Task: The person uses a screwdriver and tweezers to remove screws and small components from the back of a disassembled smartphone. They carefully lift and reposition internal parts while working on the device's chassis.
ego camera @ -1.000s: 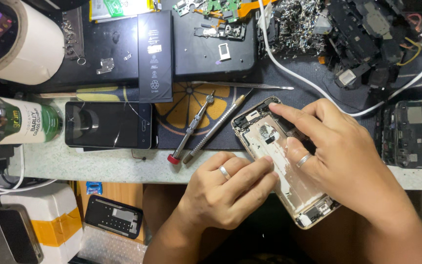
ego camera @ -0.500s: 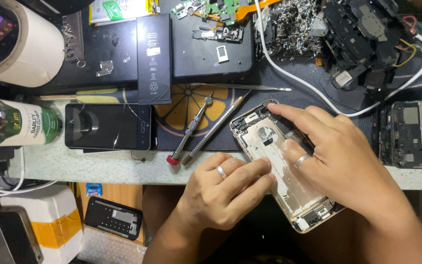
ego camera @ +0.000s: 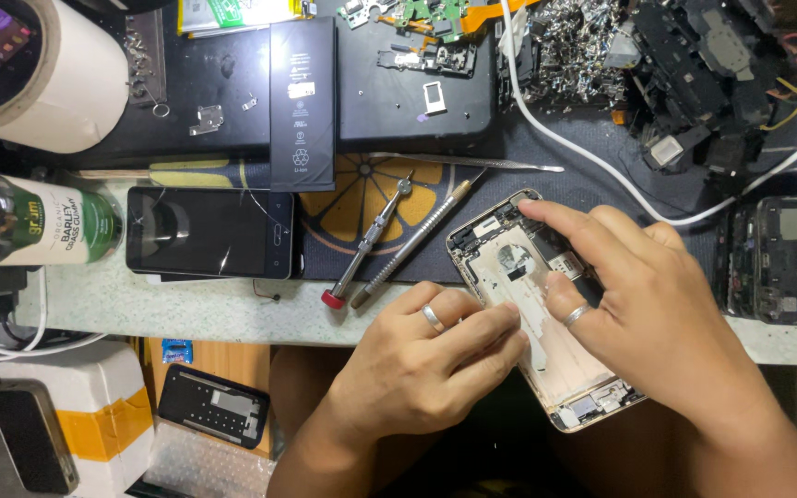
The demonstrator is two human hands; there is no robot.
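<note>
Cluttered workbench (ego camera: 232, 314), opened phone shell (ego camera: 546, 323) between both hands' grip

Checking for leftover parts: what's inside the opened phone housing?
Inside the phone housing: bare metal plate, a round cutout, small parts at both ends. The right hand and left hand cover the rest.

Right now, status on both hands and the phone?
Left hand and right hand both gripping the opened phone shell. Two screwdrivers lie beside it, untouched.
</note>
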